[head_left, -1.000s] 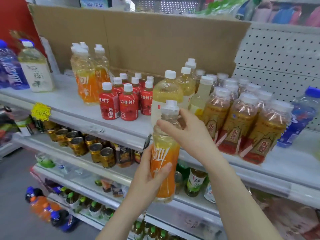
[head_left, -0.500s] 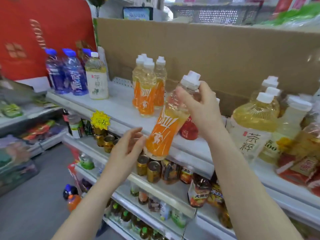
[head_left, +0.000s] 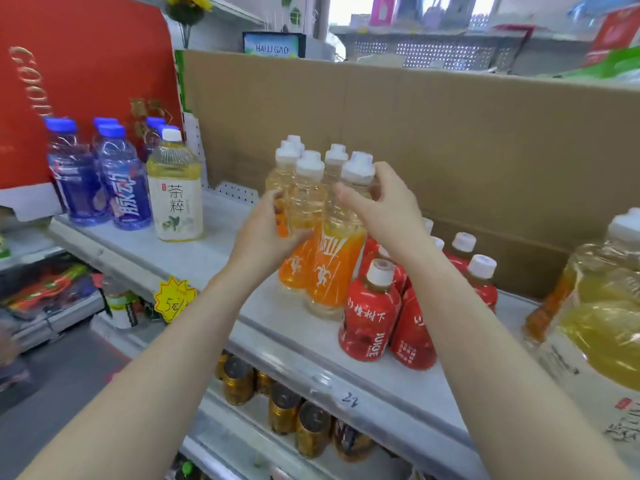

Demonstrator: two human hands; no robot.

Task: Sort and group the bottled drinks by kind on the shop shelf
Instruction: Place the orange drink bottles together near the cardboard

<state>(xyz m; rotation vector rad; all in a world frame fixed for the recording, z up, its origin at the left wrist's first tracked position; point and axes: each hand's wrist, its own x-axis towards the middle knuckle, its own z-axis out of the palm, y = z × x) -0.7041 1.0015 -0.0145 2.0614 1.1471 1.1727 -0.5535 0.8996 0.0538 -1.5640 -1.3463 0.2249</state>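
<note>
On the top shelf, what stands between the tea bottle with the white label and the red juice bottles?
In the head view, the cluster of orange drink bottles stands between the tea bottle and the red juice bottles; both hands touch that cluster.

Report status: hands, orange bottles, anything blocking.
Left hand grips front-left orange-label bottle. Right hand on neck of front-right bottle, standing on shelf. Red juice bottles crowd the right.

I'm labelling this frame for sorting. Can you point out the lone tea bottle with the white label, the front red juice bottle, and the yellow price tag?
Tea bottle [head_left: 178,206], head view, on its white label.
Red juice bottle [head_left: 370,317], head view, on its red body.
Yellow price tag [head_left: 174,299], head view, on its starburst face.
</note>
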